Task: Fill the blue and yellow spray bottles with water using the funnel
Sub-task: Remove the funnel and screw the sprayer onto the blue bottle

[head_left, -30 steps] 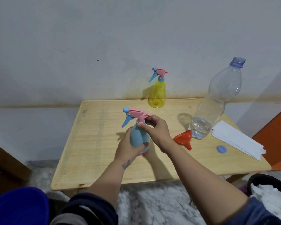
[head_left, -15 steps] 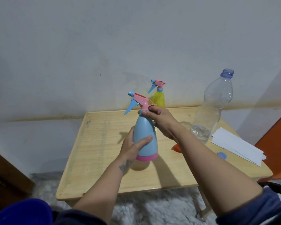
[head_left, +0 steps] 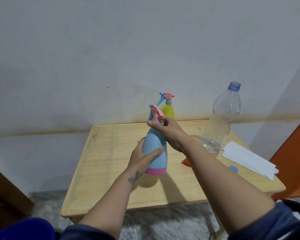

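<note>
The blue spray bottle (head_left: 156, 148), with a pink base band and a pink trigger head, is held up above the wooden table (head_left: 107, 163). My left hand (head_left: 142, 158) wraps its body from the left. My right hand (head_left: 164, 126) grips the neck just under the pink spray head. The yellow spray bottle (head_left: 168, 110) stands upright at the table's back edge, partly hidden behind the blue one. Only an edge of the red funnel (head_left: 186, 161) shows past my right forearm. The clear water bottle (head_left: 220, 122), uncapped, holds a little water at its bottom.
White paper sheets (head_left: 248, 160) lie at the table's right side, with a small blue cap (head_left: 233, 169) near them. A dark bin with white waste (head_left: 298, 207) sits low right, an orange panel (head_left: 294, 158) at the right edge, a blue object (head_left: 22, 229) bottom left.
Both hands have lifted the blue spray bottle off the table, and its spray head has turned so the nozzle points away rather than left. My view has tilted upward.
</note>
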### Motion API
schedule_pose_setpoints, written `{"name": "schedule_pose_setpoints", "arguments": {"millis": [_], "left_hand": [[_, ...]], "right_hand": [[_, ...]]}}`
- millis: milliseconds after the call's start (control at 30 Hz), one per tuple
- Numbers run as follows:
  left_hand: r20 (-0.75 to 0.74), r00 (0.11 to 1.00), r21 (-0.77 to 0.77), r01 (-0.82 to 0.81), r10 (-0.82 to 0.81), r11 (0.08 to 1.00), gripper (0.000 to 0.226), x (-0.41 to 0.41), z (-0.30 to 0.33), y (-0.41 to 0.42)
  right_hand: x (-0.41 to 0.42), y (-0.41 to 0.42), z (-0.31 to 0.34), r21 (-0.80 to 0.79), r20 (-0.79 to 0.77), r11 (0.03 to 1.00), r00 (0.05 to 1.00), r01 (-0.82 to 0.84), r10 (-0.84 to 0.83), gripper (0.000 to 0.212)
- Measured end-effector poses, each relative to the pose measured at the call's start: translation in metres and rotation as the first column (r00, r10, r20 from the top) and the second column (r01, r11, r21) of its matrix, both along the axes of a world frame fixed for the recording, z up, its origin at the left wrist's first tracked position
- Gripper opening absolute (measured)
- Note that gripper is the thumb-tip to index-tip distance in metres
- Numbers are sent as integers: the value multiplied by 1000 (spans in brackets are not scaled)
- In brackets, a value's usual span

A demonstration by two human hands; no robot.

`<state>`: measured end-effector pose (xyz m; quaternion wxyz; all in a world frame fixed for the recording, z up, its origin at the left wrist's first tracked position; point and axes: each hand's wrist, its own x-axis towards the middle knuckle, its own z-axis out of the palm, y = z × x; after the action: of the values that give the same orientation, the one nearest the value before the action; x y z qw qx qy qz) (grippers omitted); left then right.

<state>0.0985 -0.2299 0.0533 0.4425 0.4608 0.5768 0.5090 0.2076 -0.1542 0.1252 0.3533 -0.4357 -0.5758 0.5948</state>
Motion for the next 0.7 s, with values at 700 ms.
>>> {"name": "schedule_pose_setpoints", "arguments": {"millis": [700], "left_hand": [[-434,861,-5,-298,267,955,70,27,-9,-4]], "right_hand": [[-3,-9,-24,176,155,970,968,167,-195,29]]}}
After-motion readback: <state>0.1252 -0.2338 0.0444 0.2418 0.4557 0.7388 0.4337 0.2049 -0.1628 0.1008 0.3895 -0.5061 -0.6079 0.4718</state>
